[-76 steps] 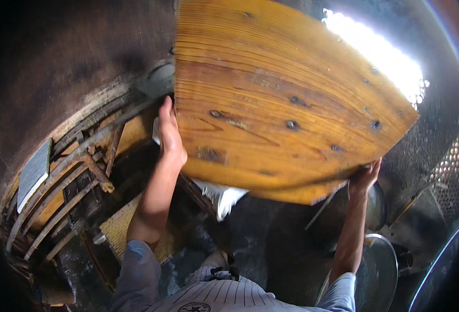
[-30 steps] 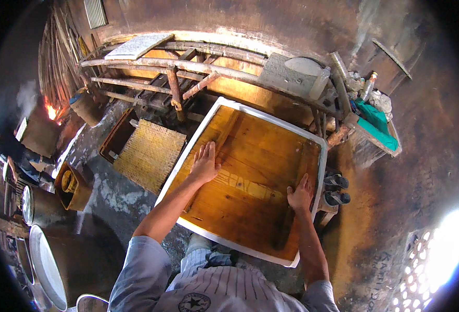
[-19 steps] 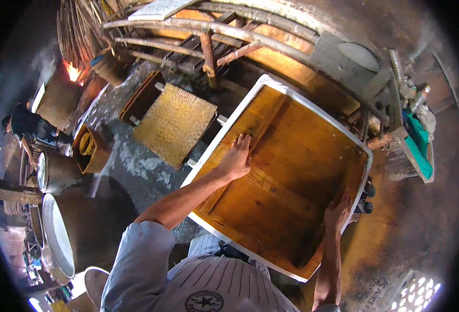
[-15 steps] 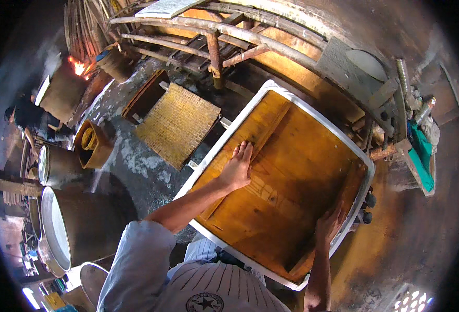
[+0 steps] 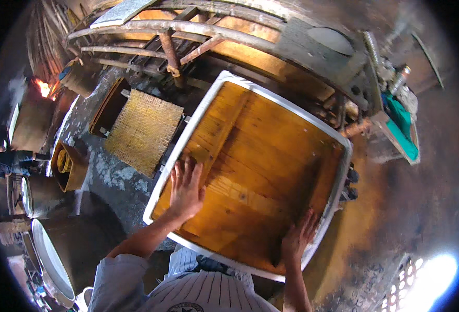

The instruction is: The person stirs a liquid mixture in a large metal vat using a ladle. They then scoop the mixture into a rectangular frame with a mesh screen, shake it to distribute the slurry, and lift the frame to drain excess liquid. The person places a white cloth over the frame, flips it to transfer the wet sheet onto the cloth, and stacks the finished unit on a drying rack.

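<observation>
A square wooden board lies within a white-rimmed box in front of me, two battens showing across it. My left hand rests on the board's left side with fingers spread, beside one batten and close to the white rim. My right hand lies along the board's right side, fingers stretched out near the rim and the other batten. Dark sandals show partly beyond the box's right edge.
A pole rack runs behind the box. Left are a woven mat, a square tin, large metal pots, a fire and a crouching person. A shelf with green cloth stands right.
The board, held up in the air earlier, now lies inside the white-rimmed box. My left hand has since slid nearer to me and leftward, its fingers spreading.
</observation>
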`<state>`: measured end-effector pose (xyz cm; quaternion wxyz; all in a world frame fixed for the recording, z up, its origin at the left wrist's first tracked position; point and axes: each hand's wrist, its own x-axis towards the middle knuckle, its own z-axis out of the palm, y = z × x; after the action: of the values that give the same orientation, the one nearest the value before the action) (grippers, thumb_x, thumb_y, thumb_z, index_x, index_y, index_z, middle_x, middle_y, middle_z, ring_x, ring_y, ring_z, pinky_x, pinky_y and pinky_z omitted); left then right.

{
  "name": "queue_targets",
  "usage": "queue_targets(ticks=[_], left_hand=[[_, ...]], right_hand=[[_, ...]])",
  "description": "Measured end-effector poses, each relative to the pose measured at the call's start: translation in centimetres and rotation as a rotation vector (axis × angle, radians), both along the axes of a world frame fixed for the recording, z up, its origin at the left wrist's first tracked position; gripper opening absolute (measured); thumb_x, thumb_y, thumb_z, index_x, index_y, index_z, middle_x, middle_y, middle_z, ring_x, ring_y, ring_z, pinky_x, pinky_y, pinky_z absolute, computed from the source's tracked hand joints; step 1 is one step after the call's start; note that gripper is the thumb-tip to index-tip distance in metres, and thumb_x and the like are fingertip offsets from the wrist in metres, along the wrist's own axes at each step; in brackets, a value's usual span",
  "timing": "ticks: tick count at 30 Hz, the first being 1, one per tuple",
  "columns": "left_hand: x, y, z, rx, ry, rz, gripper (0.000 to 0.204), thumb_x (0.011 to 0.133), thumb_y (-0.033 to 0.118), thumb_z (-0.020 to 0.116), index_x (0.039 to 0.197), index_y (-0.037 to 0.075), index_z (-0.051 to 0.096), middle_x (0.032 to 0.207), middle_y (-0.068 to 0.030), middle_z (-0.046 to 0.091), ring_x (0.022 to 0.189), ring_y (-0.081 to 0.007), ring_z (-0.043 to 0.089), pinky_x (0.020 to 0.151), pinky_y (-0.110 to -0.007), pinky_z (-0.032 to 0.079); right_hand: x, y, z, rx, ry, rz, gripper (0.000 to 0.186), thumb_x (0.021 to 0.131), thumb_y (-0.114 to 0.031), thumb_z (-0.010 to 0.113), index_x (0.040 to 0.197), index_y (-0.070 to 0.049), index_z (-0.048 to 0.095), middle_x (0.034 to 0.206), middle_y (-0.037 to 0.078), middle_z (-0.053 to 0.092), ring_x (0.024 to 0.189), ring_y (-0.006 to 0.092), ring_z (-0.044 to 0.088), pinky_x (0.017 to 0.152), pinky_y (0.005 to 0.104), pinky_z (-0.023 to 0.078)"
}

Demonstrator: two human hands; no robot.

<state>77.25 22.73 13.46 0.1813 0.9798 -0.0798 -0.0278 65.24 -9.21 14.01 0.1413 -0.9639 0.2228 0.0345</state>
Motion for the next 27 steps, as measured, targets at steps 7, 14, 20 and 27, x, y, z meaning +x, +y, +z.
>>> queue_targets(ticks=[7,14,20,27], left_hand=[[-0.2,1.0,-0.5,-0.170,0.038,-0.006,0.066,0.082,0.016,0.060,0.140,0.002,0.030,0.148,-0.0324,0.014,0.133,-0.0596,0.009,0.104,-0.070,0.012],[3.5,8.9,3.6,-1.019,0.093,0.174,0.045,0.085,0.019,0.061,0.124,0.001,0.051,0.121,-0.0190,0.060,0.111,-0.0333,0.059,0.094,-0.037,0.046],[-2.6,16.2,-15.8,-0.848,0.224,0.420,0.037,0.085,0.021,0.063,0.118,0.005,0.060,0.115,-0.0172,0.063,0.104,-0.0320,0.062,0.089,-0.037,0.049],[-10.4,19.0,-19.5,-0.909,0.376,0.583,0.033,0.085,0.023,0.065,0.113,0.006,0.063,0.094,-0.0123,0.069,0.087,-0.0287,0.067,0.076,-0.036,0.053]], right_hand=[[-0.3,-1.1,-1.3,-0.176,-0.041,0.190,0.078,0.086,-0.027,0.056,0.150,-0.010,0.015,0.153,0.022,0.017,0.140,0.0400,0.016,0.112,0.0535,0.019],[25.5,11.1,6.9,-0.062,-0.329,0.513,0.042,0.083,-0.010,0.059,0.124,-0.005,0.052,0.117,0.019,0.057,0.114,0.0355,0.051,0.097,0.0422,0.040],[44.7,27.2,0.1,-0.431,0.105,1.007,0.030,0.081,-0.019,0.059,0.110,-0.014,0.066,0.111,0.013,0.064,0.108,0.0337,0.057,0.092,0.0476,0.044],[48.9,30.9,-7.3,-0.892,0.486,1.150,0.029,0.087,-0.019,0.050,0.110,-0.013,0.068,0.117,0.009,0.065,0.113,0.0272,0.059,0.094,0.0461,0.042]])
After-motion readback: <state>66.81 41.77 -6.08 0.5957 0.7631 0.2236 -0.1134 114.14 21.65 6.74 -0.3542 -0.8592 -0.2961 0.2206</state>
